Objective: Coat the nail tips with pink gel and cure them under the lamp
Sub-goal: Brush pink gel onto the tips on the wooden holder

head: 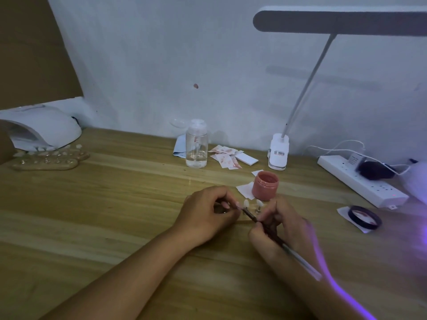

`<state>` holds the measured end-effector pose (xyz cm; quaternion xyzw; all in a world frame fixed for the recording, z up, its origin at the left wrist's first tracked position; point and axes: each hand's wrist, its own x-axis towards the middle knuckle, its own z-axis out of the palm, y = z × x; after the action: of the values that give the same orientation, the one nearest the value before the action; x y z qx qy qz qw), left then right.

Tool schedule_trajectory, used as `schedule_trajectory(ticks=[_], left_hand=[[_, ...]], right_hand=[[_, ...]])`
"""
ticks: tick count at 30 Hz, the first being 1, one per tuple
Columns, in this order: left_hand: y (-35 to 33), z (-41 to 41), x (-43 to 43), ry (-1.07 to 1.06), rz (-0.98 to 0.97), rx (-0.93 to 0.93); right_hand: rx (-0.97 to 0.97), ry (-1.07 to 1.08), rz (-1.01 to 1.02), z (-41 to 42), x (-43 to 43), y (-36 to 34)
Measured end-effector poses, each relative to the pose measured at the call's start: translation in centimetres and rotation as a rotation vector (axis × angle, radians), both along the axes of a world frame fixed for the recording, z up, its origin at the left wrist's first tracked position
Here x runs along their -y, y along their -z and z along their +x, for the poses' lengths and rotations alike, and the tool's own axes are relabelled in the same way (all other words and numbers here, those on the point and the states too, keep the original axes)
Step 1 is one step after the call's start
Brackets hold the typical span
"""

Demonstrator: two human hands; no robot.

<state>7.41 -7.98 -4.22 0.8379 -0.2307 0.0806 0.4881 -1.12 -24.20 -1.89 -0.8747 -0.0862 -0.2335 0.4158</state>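
Mid-frame, the left hand (208, 211) seemingly pinches the small white plastic nail tips (246, 202) steady; the right hand (279, 225) grips a thin dark brush (250, 215) pen-style for control, pink gel jar (265, 185) just behind for dipping

No word or number can be read anywhere. The closest thing to text is a small label (279, 153) with a few dark printed lines on the white desk lamp base (278, 142), just behind the pink gel jar (265, 185). Its characters are too small and blurred to make out. Well to the right of the jar, a plug adapter (354, 158) on the white power strip (369, 185) carries grey print, equally illegible.
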Motion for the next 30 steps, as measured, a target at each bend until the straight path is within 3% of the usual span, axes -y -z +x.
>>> schedule_trajectory(ticks=[19,24,30], left_hand=[[0.05,0.08,0.0,-0.011,-0.002,0.027],[-0.01,-0.04,-0.03,-0.002,-0.006,0.015],[-0.1,0.06,-0.08,0.006,-0.014,0.001]], right_hand=[[0.031,-0.032,-0.014,-0.14,-0.35,-0.25],[0.039,0.062,0.086,-0.25,0.08,-0.18],[-0.03,0.005,0.09,-0.06,-0.26,-0.26]])
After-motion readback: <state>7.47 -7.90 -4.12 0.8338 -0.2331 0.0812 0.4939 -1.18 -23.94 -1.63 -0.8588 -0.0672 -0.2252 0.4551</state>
